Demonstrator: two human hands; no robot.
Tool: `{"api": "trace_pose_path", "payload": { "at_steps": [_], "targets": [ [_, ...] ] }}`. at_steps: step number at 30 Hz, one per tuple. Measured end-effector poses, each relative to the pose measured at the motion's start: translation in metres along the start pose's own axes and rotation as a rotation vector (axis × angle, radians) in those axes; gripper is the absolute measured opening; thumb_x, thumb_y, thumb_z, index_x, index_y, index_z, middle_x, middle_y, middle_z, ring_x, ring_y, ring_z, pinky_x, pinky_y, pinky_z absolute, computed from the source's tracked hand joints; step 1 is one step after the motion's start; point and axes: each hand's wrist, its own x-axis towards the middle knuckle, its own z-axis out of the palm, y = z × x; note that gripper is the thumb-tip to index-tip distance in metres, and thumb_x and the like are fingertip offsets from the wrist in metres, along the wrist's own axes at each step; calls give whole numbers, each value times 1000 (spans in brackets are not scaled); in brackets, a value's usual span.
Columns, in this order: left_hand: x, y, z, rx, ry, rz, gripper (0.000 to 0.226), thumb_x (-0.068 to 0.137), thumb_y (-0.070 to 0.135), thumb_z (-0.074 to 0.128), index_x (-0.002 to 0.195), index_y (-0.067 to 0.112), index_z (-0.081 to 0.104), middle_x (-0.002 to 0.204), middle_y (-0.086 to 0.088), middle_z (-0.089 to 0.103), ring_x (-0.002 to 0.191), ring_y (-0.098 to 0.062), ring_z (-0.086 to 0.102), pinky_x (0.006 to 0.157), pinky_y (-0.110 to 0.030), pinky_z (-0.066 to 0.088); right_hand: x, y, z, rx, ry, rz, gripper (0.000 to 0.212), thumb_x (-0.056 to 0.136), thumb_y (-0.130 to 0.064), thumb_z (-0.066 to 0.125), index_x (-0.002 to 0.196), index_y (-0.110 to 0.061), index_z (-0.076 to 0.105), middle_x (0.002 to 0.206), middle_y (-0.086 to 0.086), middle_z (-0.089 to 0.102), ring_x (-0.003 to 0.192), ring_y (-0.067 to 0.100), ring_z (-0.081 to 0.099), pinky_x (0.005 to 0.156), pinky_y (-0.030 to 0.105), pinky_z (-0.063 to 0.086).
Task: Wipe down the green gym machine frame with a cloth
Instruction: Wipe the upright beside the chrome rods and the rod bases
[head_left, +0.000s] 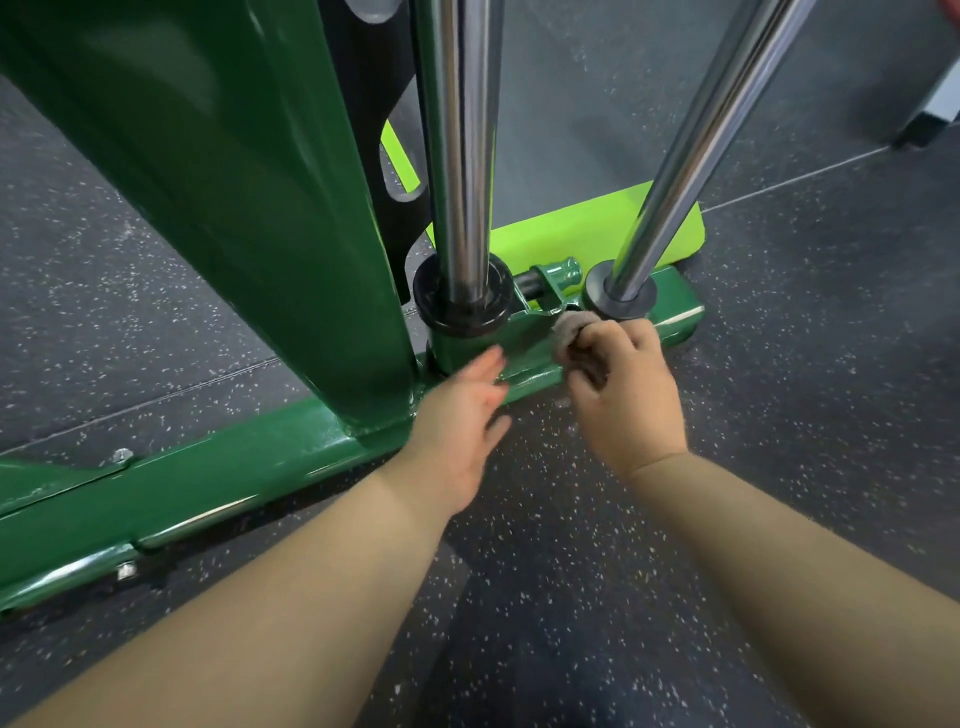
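The dark green gym machine frame (218, 483) runs along the floor from lower left to middle right, with a broad green upright (234, 182) rising from it. My right hand (623, 384) grips a small bunched grey-beige cloth (566, 332) and holds it against the base beam, between the two chrome rods' black collars. My left hand (457, 421) is flat with straight fingers, its fingertips at the beam's front edge just right of the upright's foot. Most of the cloth is hidden inside my right fist.
Two chrome guide rods (460, 156) (691, 150) rise from black collars (462, 301) on the beam. A bright lime-green plate (587, 228) lies behind the beam. Speckled black rubber flooring (597, 571) surrounds the frame. A white object's corner (935, 114) sits at the upper right.
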Motion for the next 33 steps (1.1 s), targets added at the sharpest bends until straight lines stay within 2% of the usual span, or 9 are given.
{"api": "trace_pose_path", "payload": {
  "at_steps": [6,10,14,16,18,21,24,27,33],
  "targets": [
    [-3,5,-37,194,199,132,62,93,-11,38,150,14,39,140,12,49,128,-10,46,116,-36,31,1,-65,47,674,-15,589,23,83,-14,66,91,-21,46,87,0,58,84,23,57,67,30,44],
    [-8,14,-37,268,78,208,75,85,-21,33,139,29,42,128,24,58,109,13,57,88,-16,51,-15,-79,56,769,-193,522,17,68,-16,65,76,-23,51,74,3,63,73,26,64,69,42,58],
    [-6,18,-32,262,34,253,69,88,-22,30,103,44,45,74,48,59,74,33,51,71,1,41,17,-50,39,747,132,668,18,85,-9,60,83,-22,48,75,-3,55,69,16,51,61,29,41],
    [-3,17,-31,265,38,245,70,89,-19,34,116,45,47,86,48,60,81,33,50,83,-4,41,27,-41,34,820,177,726,17,87,-7,58,90,-21,49,78,-2,56,72,18,52,60,30,42],
    [-1,18,-28,279,19,247,77,87,-17,37,142,36,43,117,36,60,104,24,51,105,-19,39,14,-52,42,838,51,637,20,79,-4,59,81,-22,49,74,0,58,70,20,53,63,36,47],
    [-1,17,-27,283,13,240,82,85,-19,39,150,31,37,128,15,65,118,1,58,110,-31,42,-11,-72,58,768,-124,500,14,71,-8,60,75,-16,50,67,-3,57,66,18,52,67,40,50],
    [-3,18,-23,269,4,225,82,88,-20,34,150,33,33,126,34,55,113,17,51,102,-13,39,15,-50,40,725,48,624,17,82,-5,57,79,-21,53,73,-4,61,66,15,53,59,28,47],
    [-8,18,-25,273,8,224,82,93,-16,34,154,36,21,133,33,34,130,7,37,113,-22,28,37,-33,11,904,103,658,16,95,-5,53,91,-19,57,82,0,62,67,13,56,61,23,48],
    [-2,11,-15,273,48,224,88,91,-12,41,156,42,15,144,28,33,138,3,32,120,-32,23,30,-29,10,219,24,-25,27,92,-12,59,114,-20,72,111,2,55,92,19,52,84,24,42]
  ]
}}
